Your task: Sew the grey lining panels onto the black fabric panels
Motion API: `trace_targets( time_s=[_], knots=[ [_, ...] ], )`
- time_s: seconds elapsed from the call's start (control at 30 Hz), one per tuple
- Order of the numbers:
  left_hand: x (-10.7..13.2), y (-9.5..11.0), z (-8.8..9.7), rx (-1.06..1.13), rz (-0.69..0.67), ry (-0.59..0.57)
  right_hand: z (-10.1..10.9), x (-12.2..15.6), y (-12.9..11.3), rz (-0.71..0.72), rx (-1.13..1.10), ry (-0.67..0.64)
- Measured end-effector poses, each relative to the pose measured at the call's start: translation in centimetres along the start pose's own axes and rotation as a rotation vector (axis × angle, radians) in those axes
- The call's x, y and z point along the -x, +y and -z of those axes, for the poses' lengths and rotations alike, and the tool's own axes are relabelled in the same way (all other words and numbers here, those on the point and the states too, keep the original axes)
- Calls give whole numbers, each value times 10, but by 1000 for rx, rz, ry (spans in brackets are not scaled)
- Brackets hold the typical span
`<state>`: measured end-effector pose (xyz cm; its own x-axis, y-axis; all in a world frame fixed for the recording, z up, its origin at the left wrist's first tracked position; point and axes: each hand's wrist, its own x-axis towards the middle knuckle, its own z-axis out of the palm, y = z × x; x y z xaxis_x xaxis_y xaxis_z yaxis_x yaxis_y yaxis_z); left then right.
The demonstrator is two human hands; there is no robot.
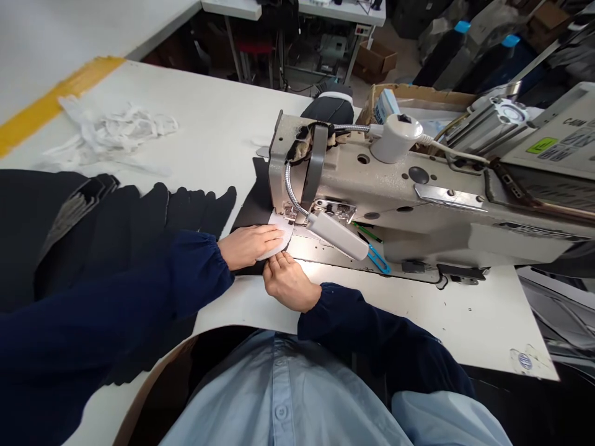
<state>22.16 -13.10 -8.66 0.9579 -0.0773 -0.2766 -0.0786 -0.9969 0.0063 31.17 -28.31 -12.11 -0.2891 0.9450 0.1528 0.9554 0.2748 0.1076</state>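
My left hand (248, 243) lies flat, fingers stretched out, on a white fabric piece (280, 236) at the needle end of an industrial sewing machine (395, 186). My right hand (289, 282) sits just in front of it, fingers pressed together and pinching the near edge of the fabric on the machine bed. A dark fabric piece (251, 210) lies under the white one. A small lamp (337, 234) on a flexible neck lights the bed.
A stack of black cut pieces (139, 210) lies left of my hands. White fabric strips (111, 133) sit farther back left on the white table (209, 130). Blue-handled snips (379, 260) rest on the bed. A cardboard box (418, 99) stands behind the machine.
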Motion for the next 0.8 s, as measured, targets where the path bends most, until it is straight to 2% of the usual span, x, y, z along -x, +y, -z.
trace_targets(
  time_s=[0.1,0.23,0.4,0.67,0.8],
  knots=[
    [-2,0,2,-5,3,56,2,-3,1,-15,15,-14],
    [-12,5,6,-63,88,146,10,-9,0,-38,-46,-39],
    [-22,7,9,-116,95,240,16,-17,-13,-27,-137,-58],
    [-29,2,-9,-130,41,272,1,-6,-24,19,9,29],
    [-29,1,-16,-138,15,288,-3,-6,-20,-20,-49,16]
  ],
)
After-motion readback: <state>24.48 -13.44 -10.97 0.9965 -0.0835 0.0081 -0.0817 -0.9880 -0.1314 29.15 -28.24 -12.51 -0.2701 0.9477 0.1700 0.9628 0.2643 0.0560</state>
